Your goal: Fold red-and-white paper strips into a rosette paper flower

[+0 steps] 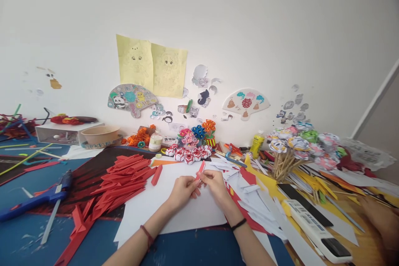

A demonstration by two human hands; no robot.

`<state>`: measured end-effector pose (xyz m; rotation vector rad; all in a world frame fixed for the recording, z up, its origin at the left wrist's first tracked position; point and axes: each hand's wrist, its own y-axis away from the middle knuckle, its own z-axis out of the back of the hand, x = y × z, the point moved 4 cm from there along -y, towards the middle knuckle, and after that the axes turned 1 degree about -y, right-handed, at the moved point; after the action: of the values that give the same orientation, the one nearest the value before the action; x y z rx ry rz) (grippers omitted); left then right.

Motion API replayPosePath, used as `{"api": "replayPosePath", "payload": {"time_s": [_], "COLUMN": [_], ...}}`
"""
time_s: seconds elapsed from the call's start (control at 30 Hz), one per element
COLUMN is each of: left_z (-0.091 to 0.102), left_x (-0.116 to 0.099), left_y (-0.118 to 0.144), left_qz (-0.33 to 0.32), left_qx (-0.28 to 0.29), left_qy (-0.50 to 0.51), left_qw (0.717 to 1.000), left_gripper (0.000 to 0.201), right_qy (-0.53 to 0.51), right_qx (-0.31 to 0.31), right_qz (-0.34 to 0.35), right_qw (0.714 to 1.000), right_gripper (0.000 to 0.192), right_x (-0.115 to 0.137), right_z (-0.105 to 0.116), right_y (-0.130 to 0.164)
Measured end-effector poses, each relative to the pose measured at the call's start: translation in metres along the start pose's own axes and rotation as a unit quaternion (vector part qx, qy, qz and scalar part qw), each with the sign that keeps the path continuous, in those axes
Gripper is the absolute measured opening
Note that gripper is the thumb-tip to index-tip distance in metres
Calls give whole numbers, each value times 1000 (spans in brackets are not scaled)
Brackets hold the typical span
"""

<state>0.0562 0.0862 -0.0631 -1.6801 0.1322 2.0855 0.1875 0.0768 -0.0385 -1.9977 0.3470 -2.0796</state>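
Note:
A small folded red paper piece (202, 168), with a pale edge, is pinched between my two hands above a white paper sheet (174, 222). My left hand (183, 191) grips its lower end, fingers curled. On the other side, my right hand (213, 182) closes thumb and fingers on the same piece. One loose folded red piece (156, 175) lies on the sheet left of my hands. Beyond it, a heap of folded red paper pieces (124, 178) spreads over the dark mat. Folded white paper strips (249, 199) are piled to the right.
A blue glue gun (59, 191) lies at left, near a tan bowl (101, 136). Paper flowers (188, 153) stand along the wall. At right are a yellow bottle (257, 141), stick-stemmed paper flowers (286, 149), a white handheld device (314, 228) and a blurred person's hand (378, 218).

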Motion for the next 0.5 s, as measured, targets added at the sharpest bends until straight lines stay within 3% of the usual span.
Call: {"api": "replayPosePath", "payload": {"time_s": [0.5], "left_z": [-2], "left_x": [2], "left_y": [0], "left_qz": [-7], "left_qx": [13], "left_qy": [-83], "left_qw": [996], "left_gripper": [48], "right_qy": [9], "right_qx": [-2], "right_qz": [-2], "right_qw": [1000], "right_gripper": [41], "right_x": [2], "right_z": [0], "right_y": [0]}}
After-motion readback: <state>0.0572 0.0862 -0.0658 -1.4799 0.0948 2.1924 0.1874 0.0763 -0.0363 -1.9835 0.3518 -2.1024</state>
